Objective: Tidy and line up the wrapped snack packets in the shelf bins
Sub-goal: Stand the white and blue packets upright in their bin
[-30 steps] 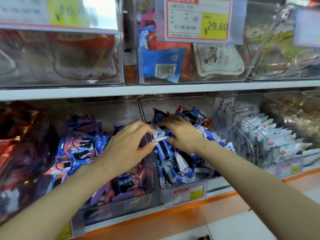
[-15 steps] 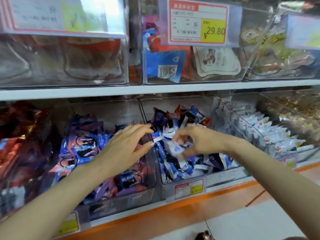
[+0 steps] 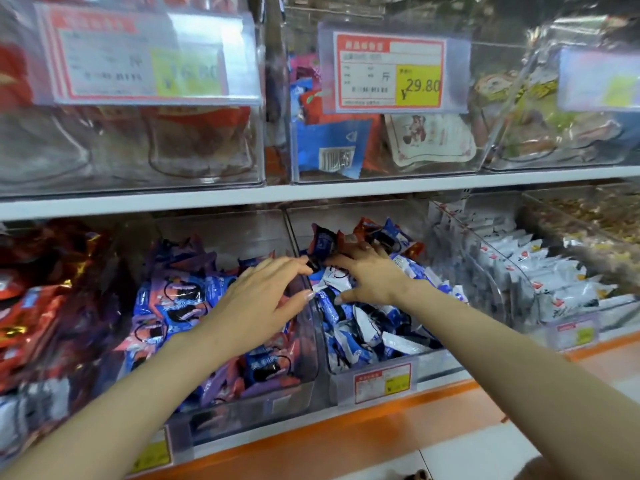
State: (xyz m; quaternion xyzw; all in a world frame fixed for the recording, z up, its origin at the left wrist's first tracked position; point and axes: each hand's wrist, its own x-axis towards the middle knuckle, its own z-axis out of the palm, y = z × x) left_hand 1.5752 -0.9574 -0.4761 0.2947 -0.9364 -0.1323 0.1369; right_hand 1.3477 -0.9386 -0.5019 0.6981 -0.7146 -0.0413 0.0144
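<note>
Splayed flat, right hand (image 3: 372, 277) presses blue packets (image 3: 360, 327) beneath it (likely levelling them); left hand (image 3: 265, 299) hovers open alongside.

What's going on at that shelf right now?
A person is sorting the blue-and-white snack packets in the middle lower bin. The right hand lies spread on the pile, fingertips at the packets standing at the back. The left hand reaches over the divider toward the same spot, fingers straight. The pile looks jumbled.

low shelf (image 3: 381, 189) close over open-topped bins (image 3: 433, 365)
</note>
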